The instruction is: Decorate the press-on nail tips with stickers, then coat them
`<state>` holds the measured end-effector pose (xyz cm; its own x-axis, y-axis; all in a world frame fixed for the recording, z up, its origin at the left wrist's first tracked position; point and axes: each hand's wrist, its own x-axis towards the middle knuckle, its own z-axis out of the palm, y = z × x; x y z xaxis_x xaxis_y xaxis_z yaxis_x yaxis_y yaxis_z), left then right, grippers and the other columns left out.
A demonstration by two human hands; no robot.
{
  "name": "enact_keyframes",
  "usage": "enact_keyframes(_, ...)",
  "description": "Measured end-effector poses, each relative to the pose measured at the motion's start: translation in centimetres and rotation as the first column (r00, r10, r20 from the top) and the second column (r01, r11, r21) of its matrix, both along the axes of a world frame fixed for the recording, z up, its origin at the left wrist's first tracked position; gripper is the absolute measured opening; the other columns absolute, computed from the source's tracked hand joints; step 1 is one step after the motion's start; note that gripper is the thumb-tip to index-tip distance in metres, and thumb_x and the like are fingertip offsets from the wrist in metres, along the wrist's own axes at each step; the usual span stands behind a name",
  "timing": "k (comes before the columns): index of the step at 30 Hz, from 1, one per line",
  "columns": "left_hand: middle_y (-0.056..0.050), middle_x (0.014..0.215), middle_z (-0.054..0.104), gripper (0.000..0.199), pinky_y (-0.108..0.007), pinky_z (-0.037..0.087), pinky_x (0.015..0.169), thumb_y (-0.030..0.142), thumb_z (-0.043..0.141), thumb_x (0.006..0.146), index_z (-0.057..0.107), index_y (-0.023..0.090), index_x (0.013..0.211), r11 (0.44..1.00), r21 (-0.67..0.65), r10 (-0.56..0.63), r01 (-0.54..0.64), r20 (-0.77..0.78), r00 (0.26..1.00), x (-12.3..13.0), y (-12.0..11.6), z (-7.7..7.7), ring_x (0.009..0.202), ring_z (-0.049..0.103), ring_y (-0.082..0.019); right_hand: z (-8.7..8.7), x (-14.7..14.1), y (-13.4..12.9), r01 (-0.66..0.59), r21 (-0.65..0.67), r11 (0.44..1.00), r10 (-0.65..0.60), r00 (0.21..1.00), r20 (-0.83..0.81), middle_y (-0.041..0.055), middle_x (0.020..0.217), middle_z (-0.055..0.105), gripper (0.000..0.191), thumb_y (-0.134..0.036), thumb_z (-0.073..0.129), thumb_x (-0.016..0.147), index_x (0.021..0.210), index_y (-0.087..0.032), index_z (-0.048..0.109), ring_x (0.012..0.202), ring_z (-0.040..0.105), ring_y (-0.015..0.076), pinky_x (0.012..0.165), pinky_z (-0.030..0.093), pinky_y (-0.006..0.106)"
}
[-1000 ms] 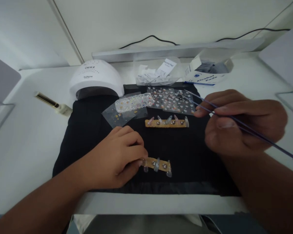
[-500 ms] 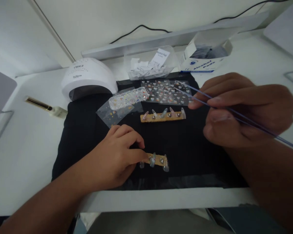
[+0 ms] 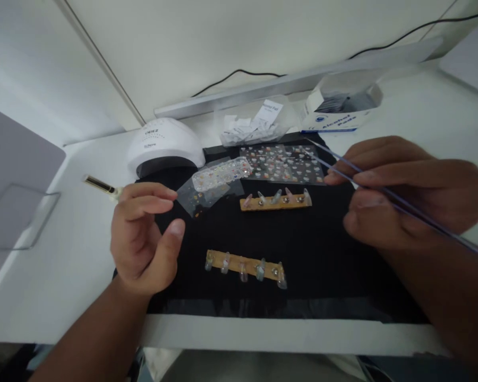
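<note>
Thumb and fingers of my left hand [image 3: 145, 239] are apart with nothing between them, above the left side of the black cloth [image 3: 231, 228]. My right hand [image 3: 406, 191] grips a pair of tweezers [image 3: 402, 199], whose slightly parted tips reach over a clear sticker sheet [image 3: 282, 164]. In front lies a cardboard strip [image 3: 233, 262] bearing several clear, decorated false nails [image 3: 260, 269]. Farther back, a second cardboard strip [image 3: 274, 203] carries pinkish and clear nails. A tray of rhinestones [image 3: 222, 174] rests on other clear sheets [image 3: 199, 203].
A white nail lamp [image 3: 165, 143] stands at the back left. A gold-capped bottle [image 3: 99, 184] is partly hidden behind my left hand. Along the back are a clear bin of packets [image 3: 255, 127] and an alcohol pad box [image 3: 340, 109]. A black cable [image 3: 239, 71] runs along the wall.
My left hand has let go of the front strip and moved up and left, its fingers parting. My right hand still holds the tweezers. The view has shifted slightly.
</note>
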<state>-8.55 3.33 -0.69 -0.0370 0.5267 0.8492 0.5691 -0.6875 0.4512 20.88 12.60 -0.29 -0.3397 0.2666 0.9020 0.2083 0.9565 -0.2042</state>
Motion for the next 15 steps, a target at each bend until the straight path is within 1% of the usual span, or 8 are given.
enact_keyframes(1,-0.003,0.095,0.06,0.017,-0.044,0.051,0.076,0.017,0.059,0.09,0.057,0.028,0.103,1.0,-0.004,-0.017,0.017,0.015,1.0,-0.1,0.2,-0.2,0.088,0.061,-0.024,-0.1,0.1,0.2,-0.009,0.022,1.0,0.009,1.0,-0.005,0.0017,0.076,0.066,0.017,-0.02,0.065,0.085,0.101,-0.026,0.065,0.064,0.065,0.0187,0.054,0.05,0.034)
enact_keyframes(5,-0.003,0.092,0.059,0.016,-0.038,0.054,0.072,0.017,0.056,0.092,0.053,0.026,0.106,0.984,-0.122,-0.135,0.131,-0.022,0.991,-0.4,0.8,-0.9,0.083,0.061,-0.021,-0.5,0.3,0.7,0.025,0.049,0.998,-0.024,1.0,-0.02,0.0036,0.079,0.069,0.028,-0.016,0.064,0.085,0.111,-0.027,0.065,0.064,0.065,0.0202,0.055,0.051,0.036)
enact_keyframes(8,-0.004,0.093,0.059,0.015,-0.035,0.056,0.067,0.019,0.053,0.094,0.051,0.026,0.107,0.982,-0.129,-0.149,0.14,-0.063,0.987,-0.4,1.2,-1.5,0.08,0.061,-0.019,-0.7,0.1,0.6,0.083,0.101,0.991,-0.082,0.996,-0.017,0.0055,0.082,0.071,0.033,-0.014,0.063,0.086,0.116,-0.027,0.063,0.069,0.065,0.0222,0.059,0.052,0.038)
enact_keyframes(10,-0.004,0.096,0.059,0.016,-0.033,0.057,0.064,0.017,0.053,0.094,0.05,0.026,0.108,0.984,-0.117,-0.147,0.136,-0.088,0.985,-0.3,1.1,-1.4,0.078,0.06,-0.018,-0.5,-0.1,0.5,0.12,0.153,0.981,-0.123,0.992,0.01,0.0059,0.083,0.071,0.034,-0.013,0.063,0.086,0.117,-0.027,0.062,0.072,0.066,0.0233,0.062,0.052,0.04)
enact_keyframes(12,-0.004,0.096,0.06,0.02,-0.033,0.057,0.062,0.015,0.054,0.093,0.051,0.027,0.109,0.987,-0.092,-0.141,0.132,-0.107,0.984,-0.1,0.4,-0.4,0.077,0.061,-0.018,-0.1,0.0,0.4,0.146,0.218,0.965,-0.16,0.986,0.049,0.0049,0.083,0.072,0.032,-0.014,0.064,0.085,0.113,-0.028,0.063,0.072,0.066,0.023,0.064,0.053,0.041)
enact_keyframes(13,-0.004,0.095,0.061,0.022,-0.033,0.057,0.062,0.014,0.055,0.091,0.052,0.027,0.109,0.989,-0.074,-0.137,0.129,-0.112,0.984,-0.2,-0.2,0.5,0.077,0.062,-0.018,0.1,0.2,0.2,0.155,0.255,0.954,-0.177,0.982,0.064,0.0038,0.083,0.072,0.029,-0.015,0.065,0.084,0.111,-0.029,0.064,0.071,0.065,0.0223,0.065,0.053,0.041)
enact_keyframes(15,-0.003,0.092,0.063,0.027,-0.036,0.056,0.063,0.012,0.059,0.088,0.057,0.029,0.109,0.993,-0.02,-0.12,0.118,-0.123,0.985,-1.0,-1.9,2.8,0.081,0.064,-0.021,0.6,1.1,-0.3,0.17,0.322,0.931,-0.209,0.974,0.09,0.002,0.082,0.072,0.023,-0.019,0.068,0.083,0.103,-0.03,0.065,0.068,0.065,0.0211,0.064,0.054,0.041)
